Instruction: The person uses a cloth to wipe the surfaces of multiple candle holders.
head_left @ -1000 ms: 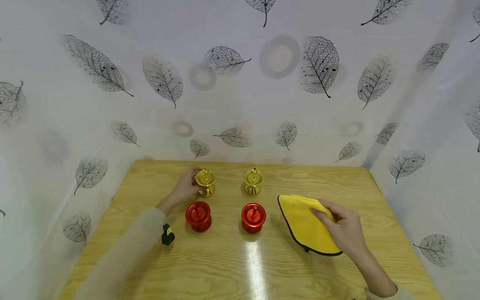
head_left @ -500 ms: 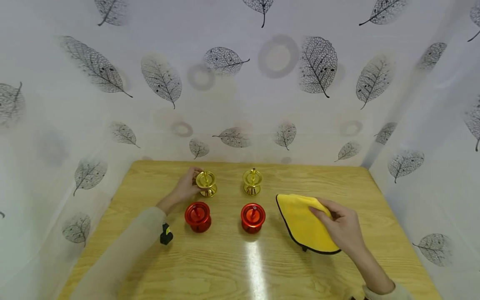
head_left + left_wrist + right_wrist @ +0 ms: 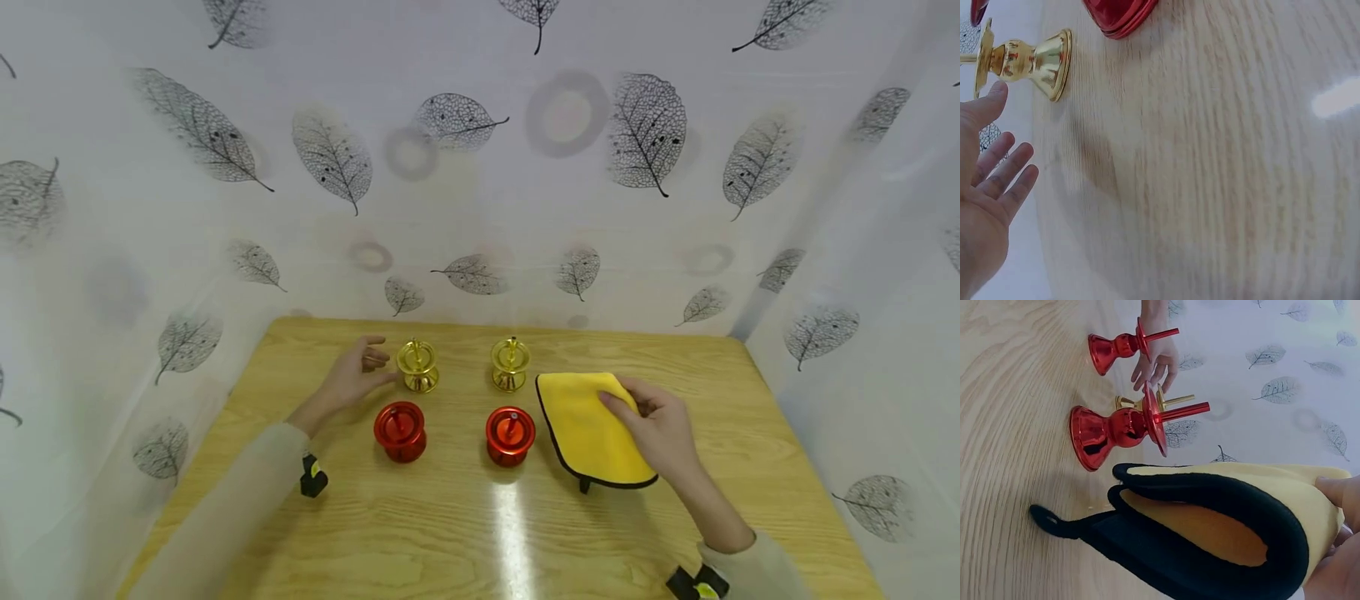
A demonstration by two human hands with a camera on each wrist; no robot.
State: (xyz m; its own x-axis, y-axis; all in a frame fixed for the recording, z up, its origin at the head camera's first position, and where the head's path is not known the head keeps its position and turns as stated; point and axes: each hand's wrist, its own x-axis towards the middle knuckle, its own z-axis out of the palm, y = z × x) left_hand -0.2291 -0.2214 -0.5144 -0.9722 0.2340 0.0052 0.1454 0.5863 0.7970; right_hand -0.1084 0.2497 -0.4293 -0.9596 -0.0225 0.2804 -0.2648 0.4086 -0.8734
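Note:
My left hand (image 3: pixel 352 379) is apart from the left gold candlestick (image 3: pixel 417 360), just to its left, with fingers loosely extended and holding nothing. In the left wrist view, the thumb comes close to that candlestick's (image 3: pixel 1017 60) dish. My right hand (image 3: pixel 663 427) pinches a folded yellow cloth (image 3: pixel 588 425) with black edging, thumb on its near face. The right wrist view shows the cloth's fold (image 3: pixel 1285 487) and a black hanging loop (image 3: pixel 1054 523). A second gold candlestick (image 3: pixel 510 360) stands right of the first. All have upright spikes.
Two red candlesticks stand nearer me, a left one (image 3: pixel 401 429) and a right one (image 3: pixel 510 435), the latter close to the cloth. The wooden table (image 3: pixel 420 533) meets a white leaf-patterned curtain (image 3: pixel 480 208) at the back and sides.
My left hand has let go of the left gold candlestick and drawn back to the left. The cloth in my right hand has moved left and slightly away from me.

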